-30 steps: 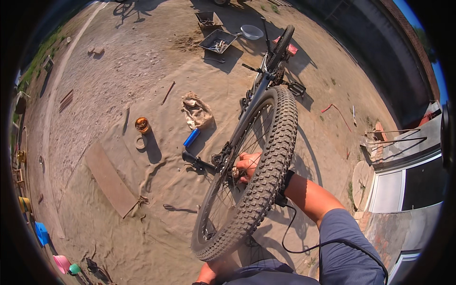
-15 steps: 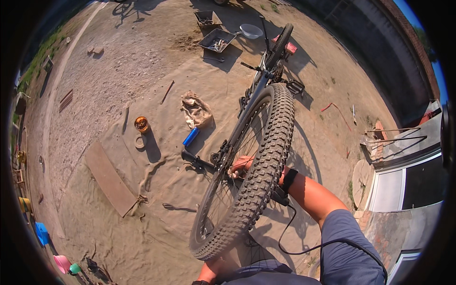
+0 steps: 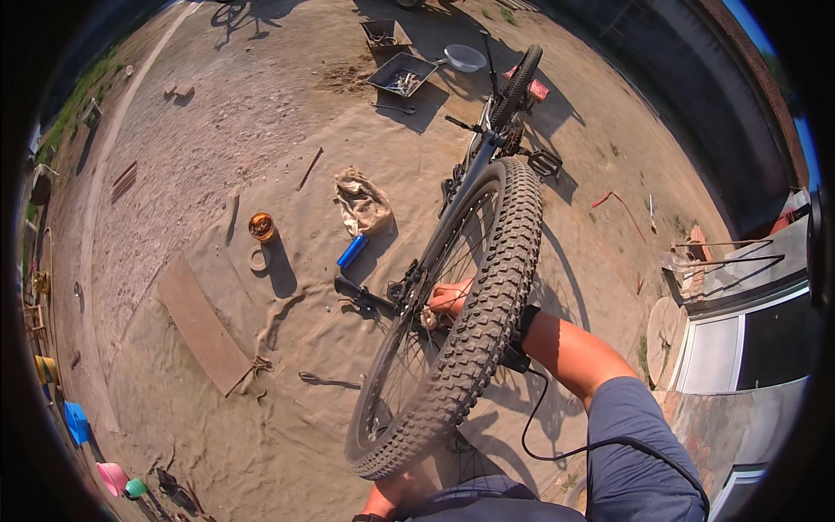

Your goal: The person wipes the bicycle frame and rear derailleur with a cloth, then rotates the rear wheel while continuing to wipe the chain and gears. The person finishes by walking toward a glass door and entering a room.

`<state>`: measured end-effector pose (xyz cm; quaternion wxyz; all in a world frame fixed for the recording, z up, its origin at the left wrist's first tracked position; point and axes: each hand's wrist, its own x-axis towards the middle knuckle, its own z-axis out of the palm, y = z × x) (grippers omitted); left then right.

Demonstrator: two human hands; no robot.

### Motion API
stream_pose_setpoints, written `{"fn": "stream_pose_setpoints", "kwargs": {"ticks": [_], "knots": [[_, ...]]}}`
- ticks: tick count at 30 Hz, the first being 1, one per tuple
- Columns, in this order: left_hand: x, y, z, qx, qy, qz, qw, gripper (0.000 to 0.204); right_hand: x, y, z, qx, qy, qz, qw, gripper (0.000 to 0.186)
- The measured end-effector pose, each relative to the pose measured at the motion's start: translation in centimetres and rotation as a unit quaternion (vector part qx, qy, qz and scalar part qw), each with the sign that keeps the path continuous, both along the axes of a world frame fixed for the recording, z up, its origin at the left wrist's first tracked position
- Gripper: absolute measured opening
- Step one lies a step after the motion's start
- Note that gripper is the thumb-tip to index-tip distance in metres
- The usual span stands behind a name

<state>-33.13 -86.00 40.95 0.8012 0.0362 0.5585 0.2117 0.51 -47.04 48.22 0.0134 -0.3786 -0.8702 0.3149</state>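
- My right grip (image 3: 449, 298) is at the near wheel (image 3: 509, 291).
- Left of it, a cylinder (image 3: 351, 252) lies before a bag (image 3: 362, 202).
- Farther left, a tub (image 3: 262, 229) stands behind a ring (image 3: 251, 259).
- Far ahead, a tray (image 3: 382, 76) sits left of a basin (image 3: 465, 59).

A head-worn fisheye camera is looking down from just above the nearer bicycle tyre (image 3: 494, 320). Its round view is reaching a dark wall (image 3: 687, 104) at two o'clock.

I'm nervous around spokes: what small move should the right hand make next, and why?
Perhaps ease the right hand clear of the spokes before the tyre turns: its fingers sit close to them, and the forearm reaches in behind the tyre.
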Motion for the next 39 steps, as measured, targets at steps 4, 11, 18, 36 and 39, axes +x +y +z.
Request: {"fn": "stream_pose_setpoints", "kwargs": {"ticks": [4, 11, 18, 36, 39], "knots": [[0.4, -2.2, -3.4, 0.056, -0.035, 0.029, 0.997, 0.024, 2.0, -0.9, -3.1, 0.021, -0.061, 0.021, 0.998, 0.043], [0.8, 0.4, 0.1, -0.006, -0.014, 0.004, 1.000, 0.026, 6.7, -1.7, -11.3, 0.055, -0.245, 0.078, 0.965, 0.043], [0.7, -0.2, -1.3, 0.099, 0.033, -0.075, 0.992, 0.021, 0.4, 1.5, -6.7, 0.084, -0.014, 0.107, 0.991, 0.039], [0.2, 1.6, -0.4, 0.115, 0.067, -0.126, 0.983, 0.020, -3.7, 2.3, 0.1, -0.373, 0.178, -0.026, 0.910, 0.027], [0.0, 1.5, -0.2, 0.120, 0.076, -0.134, 0.981, 0.021, -4.6, 0.9, 1.3, -0.498, 0.268, -0.141, 0.813, 0.032]]}}
